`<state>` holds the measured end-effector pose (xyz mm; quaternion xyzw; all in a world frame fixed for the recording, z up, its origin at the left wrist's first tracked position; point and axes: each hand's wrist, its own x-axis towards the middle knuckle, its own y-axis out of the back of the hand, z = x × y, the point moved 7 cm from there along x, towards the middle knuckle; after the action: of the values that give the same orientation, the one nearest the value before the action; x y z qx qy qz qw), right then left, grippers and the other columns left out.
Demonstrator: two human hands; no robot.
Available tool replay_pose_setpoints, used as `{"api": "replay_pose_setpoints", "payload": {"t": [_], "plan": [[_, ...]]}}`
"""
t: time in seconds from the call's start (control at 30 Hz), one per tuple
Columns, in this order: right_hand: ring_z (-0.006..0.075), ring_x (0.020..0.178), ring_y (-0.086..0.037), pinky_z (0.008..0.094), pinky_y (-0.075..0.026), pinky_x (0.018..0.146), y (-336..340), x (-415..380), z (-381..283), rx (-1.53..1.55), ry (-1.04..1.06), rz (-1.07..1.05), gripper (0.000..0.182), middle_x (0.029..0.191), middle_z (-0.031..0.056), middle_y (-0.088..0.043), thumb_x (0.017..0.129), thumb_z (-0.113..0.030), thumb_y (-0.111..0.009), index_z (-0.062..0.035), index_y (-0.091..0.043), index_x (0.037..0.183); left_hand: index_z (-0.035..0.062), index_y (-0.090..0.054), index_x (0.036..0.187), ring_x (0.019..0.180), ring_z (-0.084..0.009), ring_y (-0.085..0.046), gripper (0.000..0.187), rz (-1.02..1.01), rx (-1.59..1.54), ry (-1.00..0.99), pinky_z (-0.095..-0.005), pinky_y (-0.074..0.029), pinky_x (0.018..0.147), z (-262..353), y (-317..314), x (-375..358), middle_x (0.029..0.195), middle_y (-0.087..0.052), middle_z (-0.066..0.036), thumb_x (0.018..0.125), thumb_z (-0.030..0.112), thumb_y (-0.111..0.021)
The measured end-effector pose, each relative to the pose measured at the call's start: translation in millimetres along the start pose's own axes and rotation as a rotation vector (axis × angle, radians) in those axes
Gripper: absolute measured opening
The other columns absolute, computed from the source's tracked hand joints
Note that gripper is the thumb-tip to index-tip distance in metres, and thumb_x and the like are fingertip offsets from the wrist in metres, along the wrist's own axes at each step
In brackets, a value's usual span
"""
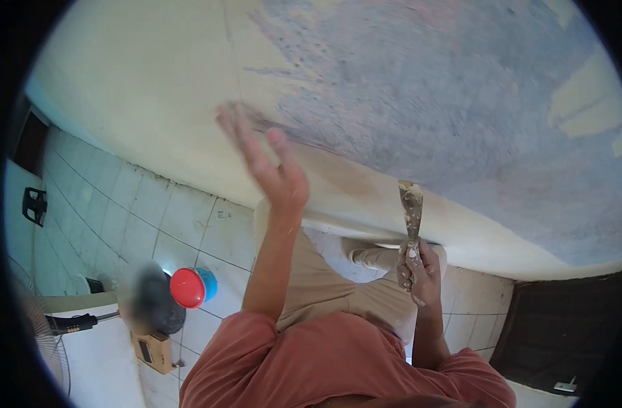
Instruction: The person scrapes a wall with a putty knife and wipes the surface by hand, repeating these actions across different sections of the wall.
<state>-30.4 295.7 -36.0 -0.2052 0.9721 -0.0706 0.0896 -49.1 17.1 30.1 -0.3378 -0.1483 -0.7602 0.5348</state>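
Observation:
My right hand (pixel 423 272) is wrapped round the handle of a putty knife (pixel 412 204), whose blade points up toward the wall. Pale filler is smeared over the blade and my fingers. My left hand (pixel 273 163) is raised against the wall (pixel 154 95), slightly blurred, with its fingers stretched out and nothing in them. Its fingertips overlap the lower left border of a rough grey-violet patch (pixel 419 102) on the cream surface. Some cream areas show through the patch at the right.
A blue bucket with a red lid (pixel 188 287) stands on the tiled floor (pixel 154 211) at the left, beside a black rounded object (pixel 162 299). Near it are a cardboard box (pixel 154 351) and a fan (pixel 39 333). A dark door (pixel 569 333) is at the lower right.

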Motion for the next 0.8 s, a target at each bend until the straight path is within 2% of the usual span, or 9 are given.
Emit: {"api": "replay_pose_setpoints", "payload": {"t": [0.13,0.23,0.33,0.47,0.57,0.63,0.7,0.77,0.8], "plan": [[0.0033,0.048,-0.035,0.0186,-0.028,0.041,19,-18,14,0.067,-0.055,0.087,0.006,0.062,-0.0027,-0.042,0.091,-0.01,-0.049,-0.0046,-0.05,0.091,-0.0039,-0.028,0.137,0.138,-0.0376,-0.003,0.068,-0.152,0.139,-0.284,-0.0587,-0.003,0.107,30,-63,-77,0.147,-0.01,-0.026,0.09,0.04,-0.048],[0.0031,0.048,-0.037,0.0181,-0.028,0.041,28,-29,11,0.024,0.006,0.079,0.003,0.062,-0.0029,-0.042,0.09,-0.007,-0.048,-0.0047,-0.05,0.09,-0.0001,-0.025,0.14,0.138,-0.0401,-0.005,0.075,-0.581,0.379,-0.836,-0.064,0.002,0.105,47,-87,-134,0.149,-0.012,-0.019,0.086,0.044,-0.051],[0.0016,0.045,-0.033,0.0175,-0.026,0.037,42,-42,7,-0.062,0.076,0.113,0.012,0.057,-0.0046,-0.036,0.094,-0.018,-0.048,-0.007,-0.049,0.089,0.0048,-0.023,0.142,0.138,-0.0402,-0.005,0.074,-0.431,0.478,-1.196,-0.064,0.001,0.105,48,-83,-77,0.15,-0.012,-0.016,0.086,0.044,-0.051],[0.002,0.048,-0.037,0.018,-0.028,0.04,75,-52,25,0.03,-0.009,0.234,0.003,0.062,-0.0041,-0.043,0.09,-0.007,-0.048,-0.0054,-0.05,0.089,0.0027,-0.024,0.141,0.138,-0.0374,-0.005,0.069,-0.135,0.317,-0.796,-0.0636,0.003,0.104,100,-58,72,0.149,-0.013,-0.018,0.089,0.043,-0.045],[0.0021,0.047,-0.036,0.0186,-0.028,0.039,83,-54,23,0.066,0.003,0.265,0.002,0.062,-0.004,-0.043,0.09,-0.007,-0.049,-0.0061,-0.05,0.089,-0.0021,-0.019,0.141,0.138,-0.0388,-0.005,0.072,-0.041,0.352,-0.752,-0.0611,0.002,0.105,122,-62,92,0.149,-0.012,-0.021,0.089,0.04,-0.046],[0.0021,0.047,-0.036,0.0183,-0.028,0.04,79,-55,13,0.034,0.058,0.219,0.002,0.062,-0.0041,-0.043,0.089,-0.006,-0.049,-0.006,-0.05,0.089,0.0078,-0.024,0.143,0.138,-0.0363,-0.008,0.066,-0.205,0.274,-0.959,-0.0603,0.0,0.106,125,-79,46,0.15,-0.015,-0.016,0.089,0.04,-0.046],[0.0022,0.048,-0.037,0.0181,-0.028,0.04,74,-53,9,0.031,0.085,0.199,0.001,0.062,-0.004,-0.044,0.089,-0.006,-0.049,-0.0058,-0.05,0.088,0.0256,-0.033,0.14,0.139,-0.0314,-0.013,0.059,-0.64,0.521,-1.236,-0.06,-0.004,0.106,82,-95,-32,0.149,-0.023,-0.007,0.087,0.046,-0.049],[0.0023,0.048,-0.038,0.0179,-0.029,0.041,69,-51,6,0.034,0.091,0.202,0.001,0.063,-0.0038,-0.045,0.088,-0.005,-0.05,-0.0055,-0.05,0.088,0.0395,-0.04,0.133,0.137,-0.0279,-0.019,0.053,-0.715,0.519,-1.674,-0.0604,-0.007,0.106,80,-86,-56,0.146,-0.029,0.0,0.082,0.051,-0.053],[0.0022,0.047,-0.037,0.0177,-0.028,0.04,67,-50,3,0.012,0.119,0.181,0.003,0.062,-0.004,-0.044,0.09,-0.008,-0.05,-0.0058,-0.05,0.088,0.0397,-0.041,0.132,0.137,-0.0276,-0.02,0.053,-0.7,0.544,-1.67,-0.0603,-0.008,0.106,84,-86,-44,0.146,-0.03,-0.001,0.082,0.051,-0.053]]}}
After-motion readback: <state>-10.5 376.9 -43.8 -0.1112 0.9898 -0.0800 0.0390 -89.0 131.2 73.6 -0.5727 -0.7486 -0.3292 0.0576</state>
